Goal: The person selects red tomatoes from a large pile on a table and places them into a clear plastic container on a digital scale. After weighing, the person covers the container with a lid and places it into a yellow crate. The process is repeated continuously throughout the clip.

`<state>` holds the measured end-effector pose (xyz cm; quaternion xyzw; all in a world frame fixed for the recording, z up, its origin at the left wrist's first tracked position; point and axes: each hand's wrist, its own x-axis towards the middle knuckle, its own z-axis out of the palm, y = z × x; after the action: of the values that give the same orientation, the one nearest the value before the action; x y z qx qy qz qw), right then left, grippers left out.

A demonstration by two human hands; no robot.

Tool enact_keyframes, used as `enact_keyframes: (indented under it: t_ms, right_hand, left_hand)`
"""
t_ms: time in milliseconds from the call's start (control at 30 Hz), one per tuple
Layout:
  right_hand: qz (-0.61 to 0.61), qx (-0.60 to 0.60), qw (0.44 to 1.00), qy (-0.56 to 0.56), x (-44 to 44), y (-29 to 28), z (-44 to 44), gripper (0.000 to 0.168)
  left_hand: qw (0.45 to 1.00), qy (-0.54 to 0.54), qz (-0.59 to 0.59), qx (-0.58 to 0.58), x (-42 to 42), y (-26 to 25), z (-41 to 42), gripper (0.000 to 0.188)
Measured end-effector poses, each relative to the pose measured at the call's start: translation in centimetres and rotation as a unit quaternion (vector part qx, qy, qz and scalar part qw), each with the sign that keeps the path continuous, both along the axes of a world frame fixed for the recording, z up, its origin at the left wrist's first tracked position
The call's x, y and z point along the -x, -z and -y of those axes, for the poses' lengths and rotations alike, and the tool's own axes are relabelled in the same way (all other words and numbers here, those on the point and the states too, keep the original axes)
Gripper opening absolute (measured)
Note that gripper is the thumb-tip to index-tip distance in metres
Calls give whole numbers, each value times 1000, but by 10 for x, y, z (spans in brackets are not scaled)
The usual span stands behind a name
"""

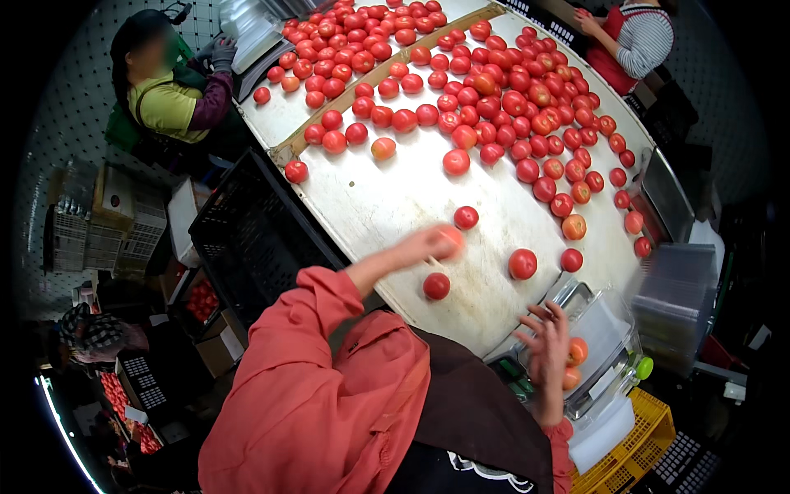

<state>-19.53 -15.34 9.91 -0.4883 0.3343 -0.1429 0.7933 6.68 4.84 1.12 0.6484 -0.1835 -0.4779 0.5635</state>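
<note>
Many red tomatoes (487, 105) lie spread over a white sorting table (382, 191). My left hand (432, 242), blurred, is closed around a tomato (452, 241) above the table. Single tomatoes lie near it, one (466, 217) just beyond and one (436, 286) nearer to me. On the right, my right hand (546, 336) has its fingers spread and holds nothing, beside a clear plastic container (611, 333). Two orange-red tomatoes (577, 352) are in that container, partly hidden by the hand.
A wooden divider (370, 77) crosses the table. A black crate (259, 228) stands at its left edge, a yellow crate (642, 438) at lower right. Stacked clear containers (676, 302) stand at right. One co-worker (166, 99) is at upper left, another (636, 43) at upper right.
</note>
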Motion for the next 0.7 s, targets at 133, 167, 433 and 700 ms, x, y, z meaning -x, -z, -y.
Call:
enact_keyframes:
  t_ms: [133, 167, 433, 700]
  right_hand:
    - [-6, -271, 962, -18, -43, 25, -14, 45]
    - [5, -291, 957, -24, -38, 39, 0, 47]
    - [-46, -286, 957, -24, -52, 31, -21, 39]
    - [9, -375, 919, -120, -76, 47, -28, 64]
  left_hand:
    - [951, -23, 307, 25, -31, 2, 11, 46]
    - [908, -90, 409, 2, -59, 23, 8, 47]
    - [829, -164, 422, -329, -220, 108, -35, 49]
    - [976, 195, 4, 95, -57, -3, 30, 48]
